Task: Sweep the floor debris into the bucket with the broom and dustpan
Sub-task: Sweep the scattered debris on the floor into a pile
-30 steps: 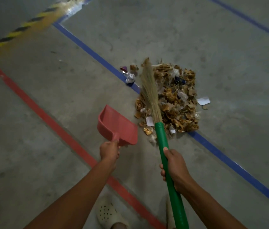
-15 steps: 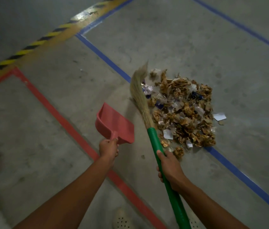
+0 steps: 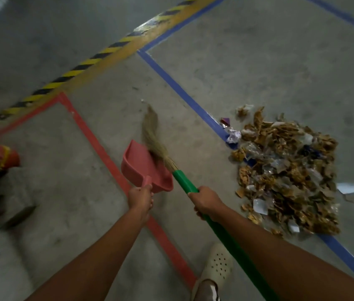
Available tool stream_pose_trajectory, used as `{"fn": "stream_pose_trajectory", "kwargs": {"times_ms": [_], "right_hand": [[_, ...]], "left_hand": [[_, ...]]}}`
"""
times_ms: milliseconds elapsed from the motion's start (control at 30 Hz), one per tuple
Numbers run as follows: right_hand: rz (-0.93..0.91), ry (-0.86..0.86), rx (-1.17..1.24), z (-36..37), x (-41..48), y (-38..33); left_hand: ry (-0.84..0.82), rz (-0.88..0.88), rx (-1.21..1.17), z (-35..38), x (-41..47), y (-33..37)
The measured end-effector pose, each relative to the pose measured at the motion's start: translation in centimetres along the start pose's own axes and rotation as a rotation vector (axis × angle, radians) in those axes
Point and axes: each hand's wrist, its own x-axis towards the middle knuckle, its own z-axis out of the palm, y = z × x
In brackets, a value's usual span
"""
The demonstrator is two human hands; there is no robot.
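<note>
Lying heaped across the blue floor line [image 3: 184,98], the debris pile [image 3: 284,170] sits well apart from the empty red dustpan [image 3: 143,166], gripped by its handle in the left hand [image 3: 140,197]. The right hand [image 3: 206,202] wraps the broom [image 3: 184,181], bristles crossing the pan. Judged best: set the pan lip flat beside the pile, then sweep short strokes inward. No bucket clearly shows.
</note>
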Motion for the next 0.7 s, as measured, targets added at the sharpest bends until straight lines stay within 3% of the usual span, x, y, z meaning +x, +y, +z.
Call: {"fn": "stream_pose_trajectory", "kwargs": {"times_ms": [133,333,533,700], "right_hand": [[0.062,0.000,0.023,-1.1,3.3,-1.5],[0.160,0.068,0.271,-4.7,7.2,-0.7],[0.321,0.224,0.555,-7.2,7.9,3.4],[0.351,0.383,0.564,-8.1,5.4,6.3]], "left_hand": [[0.020,-0.047,-0.039,1.1,3.1,2.0],[-0.067,-0.046,-0.026,5.0,5.9,5.1],[-0.188,0.000,0.062,9.7,6.0,6.5],[-0.302,0.007,0.147,13.2,5.4,7.1]]}}
